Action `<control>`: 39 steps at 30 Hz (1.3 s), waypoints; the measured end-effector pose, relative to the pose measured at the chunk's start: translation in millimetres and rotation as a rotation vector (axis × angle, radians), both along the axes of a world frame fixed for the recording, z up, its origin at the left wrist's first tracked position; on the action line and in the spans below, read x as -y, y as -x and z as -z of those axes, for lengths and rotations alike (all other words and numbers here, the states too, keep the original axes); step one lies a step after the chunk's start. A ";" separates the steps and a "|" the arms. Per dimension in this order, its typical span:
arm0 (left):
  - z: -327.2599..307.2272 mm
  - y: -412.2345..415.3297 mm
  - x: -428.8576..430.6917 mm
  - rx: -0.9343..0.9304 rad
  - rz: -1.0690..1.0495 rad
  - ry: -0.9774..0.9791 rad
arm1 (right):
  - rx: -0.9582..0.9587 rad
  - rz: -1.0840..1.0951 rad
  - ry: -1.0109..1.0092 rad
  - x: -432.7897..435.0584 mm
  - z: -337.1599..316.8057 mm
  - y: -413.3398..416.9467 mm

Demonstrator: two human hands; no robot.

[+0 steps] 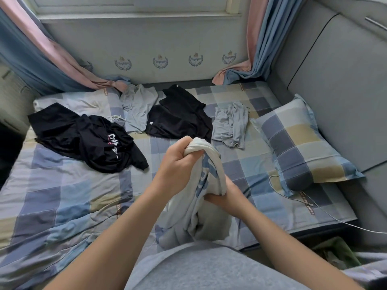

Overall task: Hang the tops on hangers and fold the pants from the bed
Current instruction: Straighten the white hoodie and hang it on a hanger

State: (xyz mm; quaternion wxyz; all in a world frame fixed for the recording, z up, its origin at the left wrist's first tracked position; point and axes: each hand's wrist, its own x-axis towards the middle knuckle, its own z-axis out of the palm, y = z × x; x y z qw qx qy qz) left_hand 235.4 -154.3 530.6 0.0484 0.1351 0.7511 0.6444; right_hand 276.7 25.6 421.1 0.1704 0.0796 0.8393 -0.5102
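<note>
Clutching white top (188, 214), left hand (180, 162), right hand (228, 198), blue lettering (206, 174) illegible

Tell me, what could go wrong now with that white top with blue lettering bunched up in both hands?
The white top with blue lettering is twisted into a bunch between the left hand and right hand, so neck and sleeves may be hard to find and it could get hung inside out. Its lower end trails toward the checked bedsheet, where a thin white cable lies; it might snag. No hanger is in view.
</note>
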 end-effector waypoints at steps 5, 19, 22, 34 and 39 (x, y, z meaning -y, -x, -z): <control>-5.9 0.4 15.7 0.041 -0.103 -0.054 | 0.080 0.075 -0.146 2.1 33.0 6.4; 56.5 3.7 63.7 0.660 0.443 0.693 | -0.460 0.205 0.064 -42.5 -60.3 59.8; 72.1 4.7 49.8 0.721 0.350 0.561 | -0.473 0.049 0.115 -29.8 -81.6 48.4; 75.8 18.0 -5.3 1.070 0.198 0.079 | -0.411 -0.392 0.201 -11.3 -85.3 2.3; 100.1 6.2 -12.6 1.094 -0.163 -0.238 | -0.337 -0.295 0.101 -24.5 -74.0 -5.9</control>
